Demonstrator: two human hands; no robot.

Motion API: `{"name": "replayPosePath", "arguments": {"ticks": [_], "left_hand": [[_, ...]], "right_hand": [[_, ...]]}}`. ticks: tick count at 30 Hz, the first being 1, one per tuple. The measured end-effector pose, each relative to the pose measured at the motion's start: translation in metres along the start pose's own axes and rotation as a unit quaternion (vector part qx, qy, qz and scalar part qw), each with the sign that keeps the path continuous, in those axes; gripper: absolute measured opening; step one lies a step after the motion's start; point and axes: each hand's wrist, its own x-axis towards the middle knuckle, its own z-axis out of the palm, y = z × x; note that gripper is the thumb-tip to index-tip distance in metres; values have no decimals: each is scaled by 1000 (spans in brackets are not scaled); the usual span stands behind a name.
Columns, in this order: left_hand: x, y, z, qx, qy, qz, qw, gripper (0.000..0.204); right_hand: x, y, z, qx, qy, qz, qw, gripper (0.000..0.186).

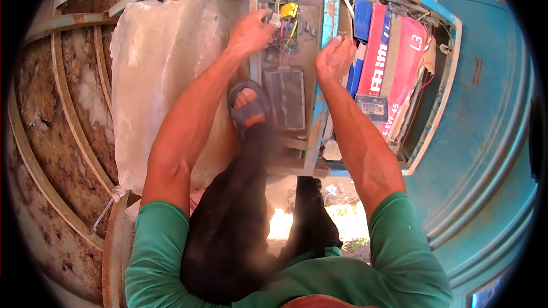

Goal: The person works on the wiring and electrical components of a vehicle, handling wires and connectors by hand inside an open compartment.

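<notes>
The left hand (250, 31) is closed on the wires (283, 33) beside the yellow connector (288, 10), at the frame's top edge. The blue frame bar (329, 17) is gripped by the right hand (335, 57), probably for support. A sandalled foot (249, 107) is rested on the frame.

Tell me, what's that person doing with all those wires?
A person in a green shirt leans over an open, worn blue metal frame. The left hand reaches into a tangle of coloured wires by a yellow connector. The right hand rests on the frame's bar. Red and blue batteries sit alongside. One sandalled foot props on the frame.
</notes>
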Motion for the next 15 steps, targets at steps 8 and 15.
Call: {"name": "replayPosePath", "arguments": {"ticks": [8, 15], "left_hand": [[18, 28, 3, -149, -58, -92, 983, 40], [46, 27, -16, -294, -105, -81, 947, 20]], "right_hand": [[0, -8, -1, -19, 4, 13, 1000, 36], [1, -2, 4, -19, 15, -9, 1000, 33]]}}
